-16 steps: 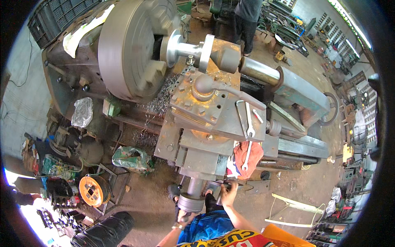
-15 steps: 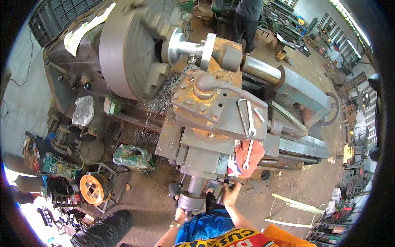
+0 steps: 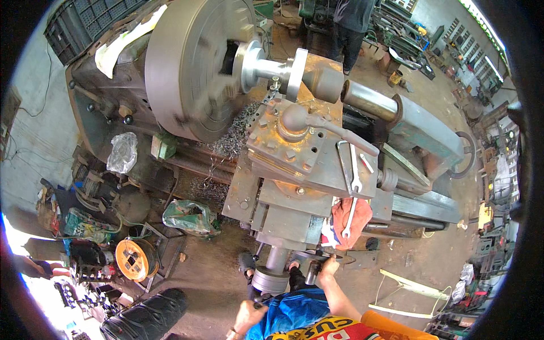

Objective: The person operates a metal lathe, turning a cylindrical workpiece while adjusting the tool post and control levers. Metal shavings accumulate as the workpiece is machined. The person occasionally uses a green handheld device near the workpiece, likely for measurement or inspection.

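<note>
A metal lathe stands before me, its big chuck [image 3: 175, 68] blurred as it spins. A bright turned shaft [image 3: 272, 69] with a flange runs from the chuck to the tailstock [image 3: 425, 127]. The tool post [image 3: 289, 139], with a ball-ended lever [image 3: 334, 126], sits on the carriage, its cutting tool close to the shaft. My left hand [image 3: 247, 315] is closed round the dark crank handle [image 3: 259, 301] of the cross-slide handwheel [image 3: 270, 281]. My right hand [image 3: 328, 270] is closed at a second handwheel [image 3: 313, 256], beside a dark cylindrical grip [image 3: 312, 272]; its fingers are partly hidden.
Wrenches [image 3: 355, 170] lie on the carriage, one across a red cloth [image 3: 350, 222]. Metal chips [image 3: 241, 131] heap beneath the chuck. Left on the floor are a green plastic bag [image 3: 191, 217], an orange spool [image 3: 135, 259] and a black roll [image 3: 144, 314]. Another person [image 3: 347, 34] stands beyond the lathe.
My left hand has moved down toward me with the crank handle as the cross-slide handwheel turned. My right hand remains by its handwheel. The whole view has shifted slightly; the chuck keeps spinning.
</note>
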Tool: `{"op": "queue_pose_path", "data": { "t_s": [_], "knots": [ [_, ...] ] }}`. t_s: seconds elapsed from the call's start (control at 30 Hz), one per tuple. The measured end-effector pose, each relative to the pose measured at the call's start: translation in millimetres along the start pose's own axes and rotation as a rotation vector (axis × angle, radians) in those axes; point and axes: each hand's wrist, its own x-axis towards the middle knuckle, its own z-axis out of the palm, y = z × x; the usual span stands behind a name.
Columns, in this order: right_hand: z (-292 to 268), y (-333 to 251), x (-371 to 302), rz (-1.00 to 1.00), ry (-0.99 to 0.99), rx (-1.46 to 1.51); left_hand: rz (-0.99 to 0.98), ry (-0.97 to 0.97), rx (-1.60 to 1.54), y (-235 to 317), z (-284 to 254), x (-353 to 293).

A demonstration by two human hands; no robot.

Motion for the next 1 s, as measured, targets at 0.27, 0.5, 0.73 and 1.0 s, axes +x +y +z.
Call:
{"op": "queue_pose_path", "data": {
  "t_s": [0.27,0.5,0.73,1.0],
  "knots": [
    [0.7,-4.8,-5.4,0.02,-0.009,0.097,0.053,-0.199,-0.098,-6.4,52.3,3.6],
    [-51.9,-25.2,62.1,0.512,-0.244,0.087,-0.055,-0.296,-0.145,-0.4,45.4,1.7],
    [-54.7,-16.6,74.1,0.492,-0.224,0.105,-0.077,-0.237,-0.087,-0.9,49.3,2.4],
    [-59.7,-16.8,79.5,0.48,-0.265,0.078,-0.085,-0.218,-0.068,-2.7,50.3,1.9]
  ]
}}
